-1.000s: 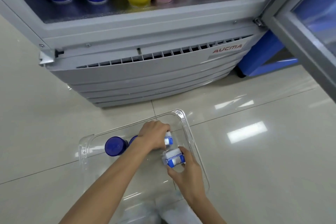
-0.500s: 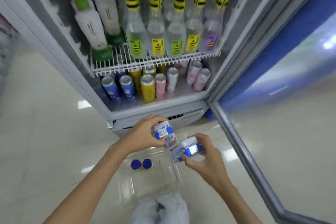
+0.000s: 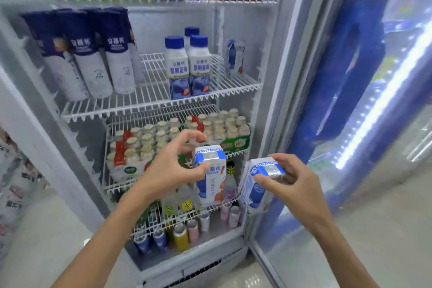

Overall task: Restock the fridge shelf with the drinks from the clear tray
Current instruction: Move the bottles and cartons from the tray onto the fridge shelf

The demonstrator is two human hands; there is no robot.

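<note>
Head view: the left hand (image 3: pixel 173 168) pinches a white-and-blue drink carton with a foil top (image 3: pixel 210 174) by its upper edge, thumb in front, fingers behind, carton upright. The right hand (image 3: pixel 289 180) wraps a second white-and-blue foil-topped carton (image 3: pixel 256 184), tilted to its left. Both cartons hang in front of the open white fridge, below the white wire shelf (image 3: pixel 161 98) that looks like the target. On that shelf, a matching lone carton (image 3: pixel 234 56) stands at its right rear, two blue-capped white bottles (image 3: pixel 188 65) sit mid-shelf, tall navy-and-white cartons (image 3: pixel 93 54) stand on its left. The clear tray is out of view.

Likely step: lifting both cartons to that shelf. Best to raise them over the shelf's front lip, set them upright beside the lone carton, right one straightened first, bases flat across the wires so they don't tip.
</note>
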